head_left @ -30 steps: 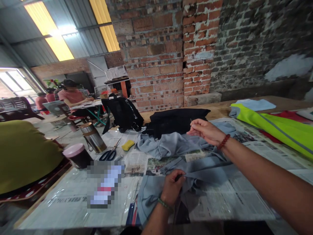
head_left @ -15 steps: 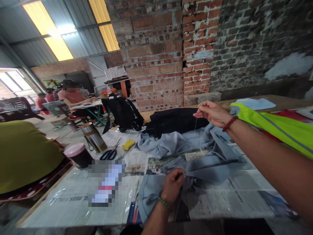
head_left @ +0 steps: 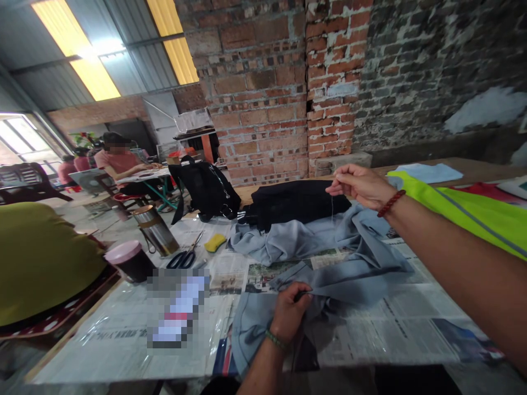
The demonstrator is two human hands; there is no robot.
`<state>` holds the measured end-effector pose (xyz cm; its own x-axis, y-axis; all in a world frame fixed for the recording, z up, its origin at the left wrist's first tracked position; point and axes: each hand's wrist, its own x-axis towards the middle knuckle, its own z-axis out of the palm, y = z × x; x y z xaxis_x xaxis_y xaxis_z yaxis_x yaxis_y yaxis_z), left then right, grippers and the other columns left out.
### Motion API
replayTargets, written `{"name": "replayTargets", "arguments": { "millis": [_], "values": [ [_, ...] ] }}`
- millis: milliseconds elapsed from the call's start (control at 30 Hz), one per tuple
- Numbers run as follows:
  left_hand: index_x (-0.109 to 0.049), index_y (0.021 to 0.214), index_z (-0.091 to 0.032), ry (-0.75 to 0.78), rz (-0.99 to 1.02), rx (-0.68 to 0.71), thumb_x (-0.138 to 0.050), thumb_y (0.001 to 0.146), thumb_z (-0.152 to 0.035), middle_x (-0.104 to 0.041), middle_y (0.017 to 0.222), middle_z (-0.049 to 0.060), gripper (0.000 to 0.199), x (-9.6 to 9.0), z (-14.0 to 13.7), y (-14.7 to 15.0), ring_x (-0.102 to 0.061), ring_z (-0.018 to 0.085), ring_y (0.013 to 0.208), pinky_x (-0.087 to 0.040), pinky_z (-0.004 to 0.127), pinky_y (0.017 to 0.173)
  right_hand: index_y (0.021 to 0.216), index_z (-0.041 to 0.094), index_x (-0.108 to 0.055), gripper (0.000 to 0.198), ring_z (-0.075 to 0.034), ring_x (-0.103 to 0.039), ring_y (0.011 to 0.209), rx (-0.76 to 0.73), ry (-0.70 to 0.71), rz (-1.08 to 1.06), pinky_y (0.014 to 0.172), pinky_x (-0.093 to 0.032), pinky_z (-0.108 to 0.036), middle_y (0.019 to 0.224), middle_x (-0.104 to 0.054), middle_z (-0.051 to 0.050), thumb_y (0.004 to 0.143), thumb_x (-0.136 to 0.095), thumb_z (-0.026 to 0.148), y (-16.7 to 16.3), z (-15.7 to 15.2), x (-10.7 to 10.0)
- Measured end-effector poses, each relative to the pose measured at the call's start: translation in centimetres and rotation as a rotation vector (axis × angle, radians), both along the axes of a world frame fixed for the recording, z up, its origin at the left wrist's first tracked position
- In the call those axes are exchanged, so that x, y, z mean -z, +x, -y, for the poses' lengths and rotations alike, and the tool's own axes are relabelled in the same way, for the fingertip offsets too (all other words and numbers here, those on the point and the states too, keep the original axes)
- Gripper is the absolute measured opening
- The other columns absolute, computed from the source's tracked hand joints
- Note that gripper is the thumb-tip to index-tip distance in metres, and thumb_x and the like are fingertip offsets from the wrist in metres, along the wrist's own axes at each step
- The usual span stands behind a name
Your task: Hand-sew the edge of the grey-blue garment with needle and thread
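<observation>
The left hand (head_left: 291,314) has its fingers closed on a fold of the grey cloth (head_left: 354,282), which lies crumpled across the newspaper-covered table (head_left: 102,351). The right hand (head_left: 360,186) is raised, fingers pinched together, with a thin thread (head_left: 332,212) hanging from them. Over left, scissors (head_left: 184,258) lie near a sponge (head_left: 215,242).

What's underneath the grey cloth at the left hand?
Newspaper sheets show around the grey cloth; the surface directly beneath it is covered, so I cannot tell what lies there.
</observation>
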<state>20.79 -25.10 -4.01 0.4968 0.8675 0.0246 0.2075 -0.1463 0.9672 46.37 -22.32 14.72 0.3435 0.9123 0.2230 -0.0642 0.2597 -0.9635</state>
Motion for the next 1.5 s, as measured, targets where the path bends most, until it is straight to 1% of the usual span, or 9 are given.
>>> {"name": "replayTargets", "arguments": {
  "millis": [133,267,367,500,667,867,1233,1333,1500],
  "values": [
    [-0.062,0.079,-0.015,0.050,0.016,0.001,-0.055,0.067,-0.016,-0.061,0.077,0.001,0.015,-0.5,0.3,0.2,-0.054,0.014,0.075,-0.041,0.024,0.071,0.082,0.016,-0.046,0.004,-0.013,-0.062,0.061,-0.148,-0.075,0.110,0.063,-0.049,-0.026,0.062,-0.058,0.002,0.079,-0.048,0.015,-2.8,1.8,3.6],
    [-0.062,0.086,-0.017,0.256,-0.069,0.030,-0.055,0.064,-0.010,-0.063,0.084,0.002,0.024,-1.1,0.8,-0.3,-0.056,0.016,0.083,-0.041,0.027,0.076,0.078,0.016,-0.053,0.006,-0.012,-0.057,0.061,-0.230,-0.166,0.605,0.062,-0.043,-0.024,0.061,-0.058,0.002,0.077,-0.046,0.017,-5.4,3.9,8.6],
    [-0.062,0.090,-0.019,0.492,-0.223,0.005,-0.058,0.062,-0.009,-0.064,0.088,0.003,0.029,-1.5,1.0,-1.4,-0.055,0.019,0.088,-0.038,0.033,0.081,0.078,0.017,-0.057,0.012,-0.012,-0.054,0.068,-0.272,-0.070,0.921,0.065,-0.040,-0.024,0.070,-0.059,0.000,0.079,-0.044,0.016,-6.5,5.1,11.5],
    [-0.064,0.082,-0.020,0.683,-0.301,-0.008,-0.060,0.064,-0.009,-0.065,0.079,0.001,0.022,-1.7,0.9,-2.5,-0.056,0.018,0.081,-0.035,0.036,0.081,0.082,0.015,-0.058,0.016,-0.014,-0.052,0.078,-0.335,0.082,1.117,0.072,-0.038,-0.025,0.081,-0.057,-0.004,0.080,-0.042,0.012,-7.3,5.8,13.5],
    [-0.064,0.076,-0.021,0.811,-0.219,-0.022,-0.064,0.064,-0.008,-0.064,0.072,-0.002,0.018,-1.6,1.3,-2.0,-0.057,0.014,0.074,-0.034,0.032,0.077,0.083,0.016,-0.059,0.020,-0.014,-0.049,0.077,-0.373,0.100,1.280,0.069,-0.038,-0.024,0.082,-0.052,-0.005,0.081,-0.041,0.008,-7.7,6.4,13.9],
    [-0.063,0.073,-0.021,0.886,-0.203,-0.008,-0.060,0.073,-0.012,-0.061,0.068,-0.002,0.010,-1.7,1.8,-1.4,-0.056,0.012,0.071,-0.033,0.031,0.077,0.085,0.017,-0.058,0.021,-0.014,-0.045,0.075,-0.341,0.123,1.434,0.068,-0.035,-0.025,0.083,-0.052,-0.004,0.080,-0.041,0.008,-7.4,7.1,13.5],
    [-0.062,0.073,-0.021,0.961,-0.182,0.001,-0.057,0.074,-0.011,-0.061,0.069,-0.001,0.011,-2.4,2.2,-1.3,-0.056,0.012,0.071,-0.035,0.031,0.077,0.079,0.017,-0.057,0.018,-0.014,-0.044,0.076,-0.390,0.197,1.526,0.069,-0.034,-0.026,0.085,-0.052,-0.004,0.077,-0.043,0.004,-7.5,7.2,13.2],
    [-0.061,0.073,-0.020,0.943,-0.162,-0.003,-0.057,0.074,-0.010,-0.062,0.070,-0.001,0.011,-2.4,2.2,-1.3,-0.057,0.013,0.071,-0.036,0.030,0.075,0.081,0.017,-0.059,0.021,-0.015,-0.045,0.078,-0.421,0.202,1.480,0.071,-0.035,-0.027,0.085,-0.053,-0.005,0.076,-0.043,0.004,-7.5,7.2,13.2],
    [-0.062,0.073,-0.020,0.933,-0.158,-0.001,-0.057,0.074,-0.010,-0.063,0.069,-0.001,0.011,-2.3,2.0,-1.1,-0.057,0.013,0.071,-0.037,0.030,0.074,0.089,0.016,-0.061,0.027,-0.013,-0.049,0.079,-0.499,0.177,1.204,0.072,-0.038,-0.024,0.084,-0.055,-0.005,0.078,-0.040,0.005,-7.6,7.0,13.0]
  ]
}}
